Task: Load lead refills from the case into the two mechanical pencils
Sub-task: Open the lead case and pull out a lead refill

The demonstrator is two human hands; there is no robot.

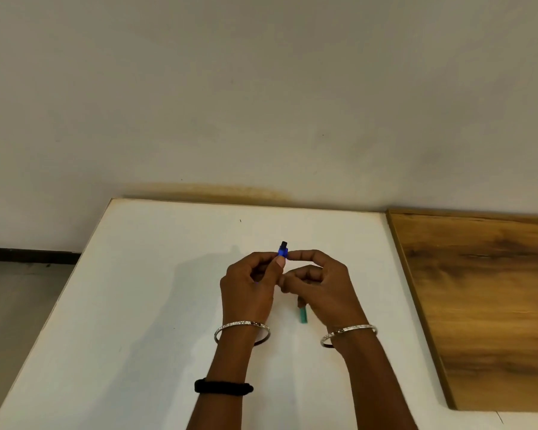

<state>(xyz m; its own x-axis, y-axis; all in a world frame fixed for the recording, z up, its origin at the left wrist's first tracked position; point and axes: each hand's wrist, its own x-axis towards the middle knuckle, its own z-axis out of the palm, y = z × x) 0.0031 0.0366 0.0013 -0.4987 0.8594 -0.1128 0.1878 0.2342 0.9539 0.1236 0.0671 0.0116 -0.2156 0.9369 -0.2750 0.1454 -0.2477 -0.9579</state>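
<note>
Two hands at work over a white table, seen from the head camera. The blue mechanical pencil (283,249) stands just below the centre of the frame. Only its upper end shows, translucent blue with a dark tip, rising above the fingers. The left hand (249,287) grips it, fingers curled round the barrel and the thumb pressed against its side. The right hand (322,285) is drawn up against the left so that the two touch. Its forefinger arches over to meet the blue end, and its other fingers are curled. A teal piece (303,315) juts out toward the lower edge of the frame from beneath the right hand. Whether it is a pencil or the case, and whether it is gripped or lies on the table, cannot be told.

Each wrist carries a silver bangle, left (242,332) and right (348,333), and a black band (223,387) circles the left forearm. The table (137,305) fills the lower middle of the frame, with the hands' shadow falling to their left. A wooden board (485,305) lies along its right side. A pale wall (261,88) takes up the upper half, and a grey floor (22,305) with a dark skirting (28,253) shows at the left edge.
</note>
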